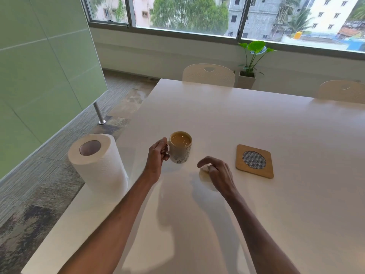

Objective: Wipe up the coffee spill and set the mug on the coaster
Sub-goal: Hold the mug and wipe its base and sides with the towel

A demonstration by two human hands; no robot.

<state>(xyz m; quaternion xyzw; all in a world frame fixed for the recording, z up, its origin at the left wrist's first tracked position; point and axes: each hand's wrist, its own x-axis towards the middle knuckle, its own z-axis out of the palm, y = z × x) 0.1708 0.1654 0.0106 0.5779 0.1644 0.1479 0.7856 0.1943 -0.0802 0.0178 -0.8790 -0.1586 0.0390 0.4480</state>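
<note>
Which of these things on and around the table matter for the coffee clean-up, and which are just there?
Part of the job:
mug, held at its handle by the left hand
crumpled paper wad under the right hand
coaster
paper towel roll

Just there:
two chairs
potted plant

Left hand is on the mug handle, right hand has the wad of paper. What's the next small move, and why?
Probably lift the mug with the left hand and carry it right, onto the coaster. The handle is gripped, the coaster is bare, and no spill shows on the table. The mug looks nearly full, so keep it level. The right hand and its paper wad lie between.
</note>
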